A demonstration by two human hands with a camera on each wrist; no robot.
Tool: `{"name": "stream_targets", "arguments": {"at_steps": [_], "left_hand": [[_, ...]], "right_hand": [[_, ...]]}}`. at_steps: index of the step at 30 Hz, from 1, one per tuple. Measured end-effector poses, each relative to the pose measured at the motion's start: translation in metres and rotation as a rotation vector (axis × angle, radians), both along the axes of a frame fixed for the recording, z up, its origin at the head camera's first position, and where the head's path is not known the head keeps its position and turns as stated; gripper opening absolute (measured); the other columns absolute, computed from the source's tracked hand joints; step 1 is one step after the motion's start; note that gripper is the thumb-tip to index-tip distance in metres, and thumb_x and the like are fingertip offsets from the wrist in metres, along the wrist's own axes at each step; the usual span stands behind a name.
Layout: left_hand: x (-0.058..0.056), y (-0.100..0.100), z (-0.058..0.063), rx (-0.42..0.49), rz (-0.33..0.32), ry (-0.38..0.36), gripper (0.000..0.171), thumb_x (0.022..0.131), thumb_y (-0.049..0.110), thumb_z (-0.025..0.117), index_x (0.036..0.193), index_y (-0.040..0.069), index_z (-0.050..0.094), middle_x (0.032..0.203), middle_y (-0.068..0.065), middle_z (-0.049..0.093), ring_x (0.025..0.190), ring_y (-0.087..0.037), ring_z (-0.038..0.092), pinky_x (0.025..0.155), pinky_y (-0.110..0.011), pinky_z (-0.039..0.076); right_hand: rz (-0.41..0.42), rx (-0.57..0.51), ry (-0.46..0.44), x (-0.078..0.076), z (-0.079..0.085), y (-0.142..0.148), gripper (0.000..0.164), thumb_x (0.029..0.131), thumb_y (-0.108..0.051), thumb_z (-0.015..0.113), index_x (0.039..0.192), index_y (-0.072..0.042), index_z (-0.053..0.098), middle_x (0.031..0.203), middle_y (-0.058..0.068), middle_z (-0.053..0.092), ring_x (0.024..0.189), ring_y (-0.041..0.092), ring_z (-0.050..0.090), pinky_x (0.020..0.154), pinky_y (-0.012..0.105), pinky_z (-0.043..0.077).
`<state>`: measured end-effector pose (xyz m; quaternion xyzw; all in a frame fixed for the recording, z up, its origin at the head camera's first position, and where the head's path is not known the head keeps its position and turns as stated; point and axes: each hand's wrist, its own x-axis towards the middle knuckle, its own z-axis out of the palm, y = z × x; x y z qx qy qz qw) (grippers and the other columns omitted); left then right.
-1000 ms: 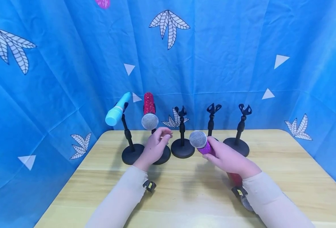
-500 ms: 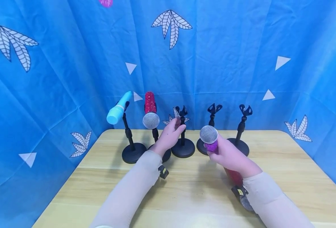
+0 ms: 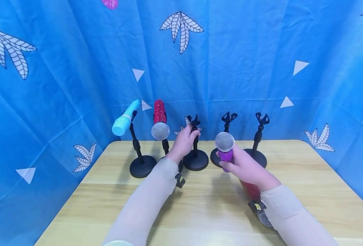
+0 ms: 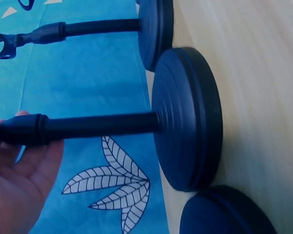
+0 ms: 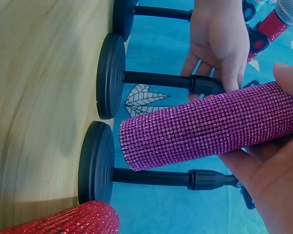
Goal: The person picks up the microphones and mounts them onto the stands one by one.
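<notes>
My left hand (image 3: pixel 182 143) holds the upper neck of the middle black microphone stand (image 3: pixel 195 161), just under its clip. In the left wrist view its fingers (image 4: pixel 49 163) lie behind the collar of that stand, and the round base stands on the table. My right hand (image 3: pixel 249 167) grips a purple microphone (image 3: pixel 225 155), its silver mesh head pointing up toward the back. The right wrist view shows the rhinestone handle of this purple microphone (image 5: pixel 210 126), held between thumb and fingers in front of the stands. It is above the table.
On the left, one stand bears a light-blue microphone (image 3: pixel 126 121) and another a red microphone (image 3: pixel 160 114). Two stands with bare clips (image 3: pixel 229 117) (image 3: pixel 262 118) are at right. Another red microphone (image 3: pixel 251 191) lies under my right forearm. A blue curtain (image 3: pixel 246 61) surrounds the wooden table (image 3: pixel 206 212).
My left hand has moved right from beside the red microphone's stand to the middle stand and taken hold of its neck. The purple microphone has shifted slightly right and turned more upright.
</notes>
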<state>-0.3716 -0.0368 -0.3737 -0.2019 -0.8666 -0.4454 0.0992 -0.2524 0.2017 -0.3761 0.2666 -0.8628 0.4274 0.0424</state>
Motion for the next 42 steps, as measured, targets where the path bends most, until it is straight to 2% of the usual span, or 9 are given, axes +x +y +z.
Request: {"name": "stream_targets", "arguments": {"at_steps": [7,12,17,21,27,35,42], "left_hand": [[0.0,-0.002,-0.004,-0.076,-0.016,0.047,0.023,0.109,0.036,0.046,0.109,0.018,0.06,0.107,-0.002,0.066,0.103,-0.021,0.06,0.094,-0.045,0.049],[0.007,-0.004,-0.004,-0.102,-0.049,0.064,0.023,0.109,0.037,0.045,0.108,0.019,0.06,0.103,0.0,0.065,0.098,-0.021,0.059,0.092,-0.043,0.048],[0.023,-0.004,-0.004,-0.094,-0.099,0.075,0.024,0.109,0.037,0.046,0.107,0.02,0.062,0.101,0.002,0.065,0.098,-0.018,0.061,0.094,-0.042,0.049],[0.039,-0.003,-0.006,-0.096,-0.133,0.068,0.024,0.109,0.038,0.046,0.106,0.021,0.062,0.099,0.006,0.066,0.097,-0.014,0.063,0.095,-0.04,0.051],[0.061,-0.001,-0.005,-0.101,-0.209,0.083,0.019,0.108,0.033,0.049,0.105,0.019,0.062,0.097,0.006,0.067,0.094,-0.012,0.063,0.091,-0.037,0.053],[0.082,-0.003,-0.008,-0.071,-0.296,0.077,0.013,0.106,0.03,0.055,0.103,0.02,0.063,0.094,0.01,0.068,0.092,-0.008,0.064,0.087,-0.034,0.054],[0.1,-0.004,-0.005,-0.069,-0.354,0.044,0.012,0.105,0.03,0.058,0.104,0.019,0.063,0.092,0.012,0.068,0.09,-0.006,0.065,0.087,-0.031,0.054]], "right_hand": [[-0.025,0.02,0.008,0.0,0.0,0.002,0.062,0.099,-0.02,0.067,0.147,-0.013,0.029,0.125,0.014,0.059,0.098,0.025,0.067,0.088,0.046,0.057],[-0.038,0.023,0.02,-0.001,0.002,0.004,0.059,0.099,-0.021,0.067,0.144,-0.012,0.03,0.124,0.012,0.06,0.1,0.022,0.066,0.088,0.047,0.057],[-0.051,0.023,0.024,0.0,0.005,0.004,0.062,0.1,-0.022,0.066,0.147,-0.011,0.028,0.132,0.016,0.058,0.11,0.027,0.064,0.093,0.052,0.054],[-0.063,0.021,0.019,0.001,0.008,0.004,0.06,0.1,-0.02,0.064,0.147,-0.009,0.028,0.132,0.017,0.058,0.109,0.028,0.064,0.092,0.052,0.054],[-0.082,0.031,0.025,0.003,0.009,0.006,0.06,0.1,-0.022,0.064,0.147,-0.009,0.03,0.135,0.016,0.057,0.116,0.032,0.061,0.096,0.056,0.051],[-0.071,0.03,0.083,0.003,0.012,0.008,0.049,0.101,-0.022,0.062,0.14,-0.007,0.036,0.128,0.015,0.059,0.114,0.03,0.061,0.098,0.058,0.049],[-0.038,-0.017,0.128,0.002,0.015,0.007,0.041,0.1,-0.012,0.062,0.134,-0.004,0.04,0.124,0.015,0.058,0.116,0.03,0.056,0.1,0.058,0.046]]}}
